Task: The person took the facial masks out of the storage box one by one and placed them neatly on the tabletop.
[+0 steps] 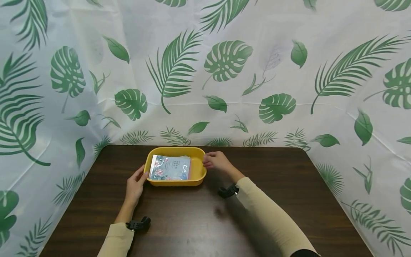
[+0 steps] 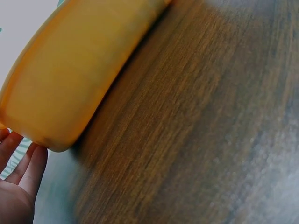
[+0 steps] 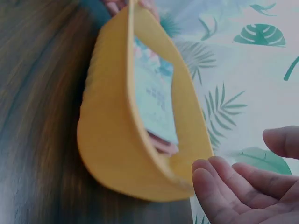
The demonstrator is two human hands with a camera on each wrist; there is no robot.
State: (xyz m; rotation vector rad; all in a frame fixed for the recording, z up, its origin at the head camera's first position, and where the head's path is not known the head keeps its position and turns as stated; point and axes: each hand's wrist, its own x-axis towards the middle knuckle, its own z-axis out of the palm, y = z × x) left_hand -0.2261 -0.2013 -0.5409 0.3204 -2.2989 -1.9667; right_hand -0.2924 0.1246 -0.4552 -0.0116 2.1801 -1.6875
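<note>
A yellow plastic basket (image 1: 174,183) with rounded corners stands on the table near its far edge. Inside lie a few flat, pale-blue printed packets (image 1: 170,167) with a floral pattern, stacked towards the left end. My left hand (image 1: 135,184) is at the basket's left end; in the left wrist view its fairly straight fingers (image 2: 35,170) touch the outer wall. At the opposite end, my right hand (image 1: 218,161) has loosely bent fingertips right by the rim. The right wrist view shows that thumb (image 3: 282,141) apart from the fingers, with nothing between them.
The dark wood-grain table (image 1: 179,217) spreads out around the basket. Behind it hangs a white curtain (image 1: 237,121) printed with green leaves. Both wrists wear black straps (image 1: 138,224), and the sleeves are beige.
</note>
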